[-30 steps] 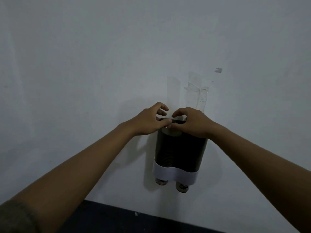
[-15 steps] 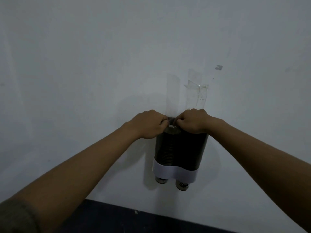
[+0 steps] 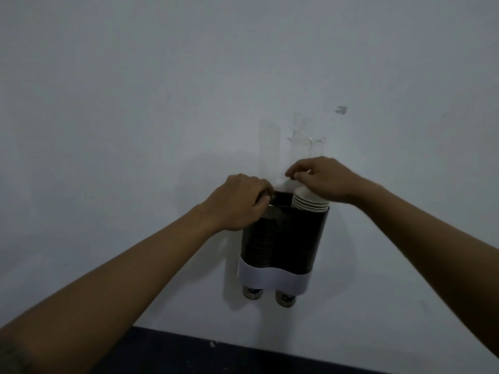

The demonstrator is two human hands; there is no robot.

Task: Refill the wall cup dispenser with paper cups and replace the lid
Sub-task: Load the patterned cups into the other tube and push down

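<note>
Wall cup dispenser (image 3: 283, 238) is hanging on the wall (image 3: 135, 103), lid off. Right hand (image 3: 321, 179) is gripping 1 stack of paper cups (image 3: 309, 202) entering its right tube; left hand (image 3: 240, 203) is pinching the left rim. Advise: keeping the stack vertical, lowering slowly.

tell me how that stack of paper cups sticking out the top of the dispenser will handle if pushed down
The stack of paper cups is probably light and thin-walled, so a hard squeeze from the right hand could crush the rims. Nested closely, it likely moves as one stiff column. Inside the dispenser tube it should slide down rather than tip.
</note>
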